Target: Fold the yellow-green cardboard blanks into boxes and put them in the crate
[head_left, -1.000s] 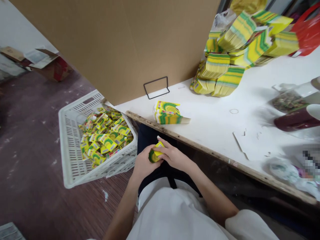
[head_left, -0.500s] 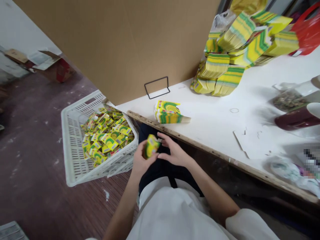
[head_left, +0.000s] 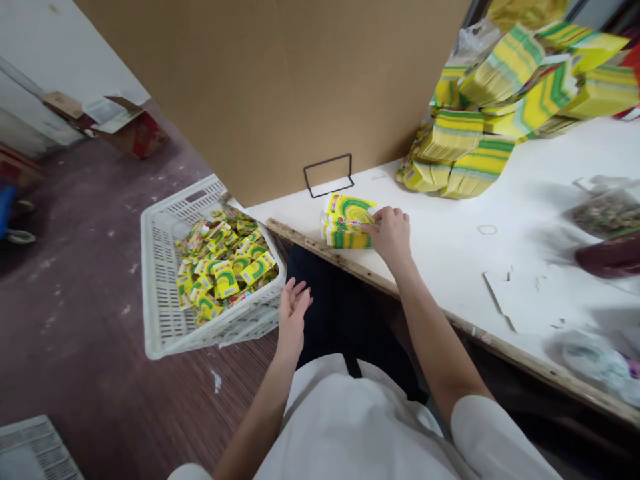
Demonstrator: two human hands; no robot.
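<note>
My right hand [head_left: 391, 233] pinches the right edge of a flat yellow-and-green carton [head_left: 353, 212], the top one of a small stack near the table's front edge. The fingertips partly cover that edge. My left hand [head_left: 293, 307] hovers over my lap, beside the near right corner of a white plastic crate [head_left: 213, 339]; its fingers are apart and nothing is in them. Inside the crate lies a heap of small folded cartons [head_left: 225, 280] in the same yellow and green.
Bundles of flat cartons [head_left: 470, 140] are piled at the back of the white table [head_left: 440, 247]. A large cardboard box [head_left: 280, 93] stands behind the small stack, with a black wire frame [head_left: 329, 176] at its foot. A dark red cup [head_left: 610, 256] lies at right.
The small folded carton has left my left hand, which is now open. My right hand has moved up and right from my lap to the stack and gripped the top carton.
</note>
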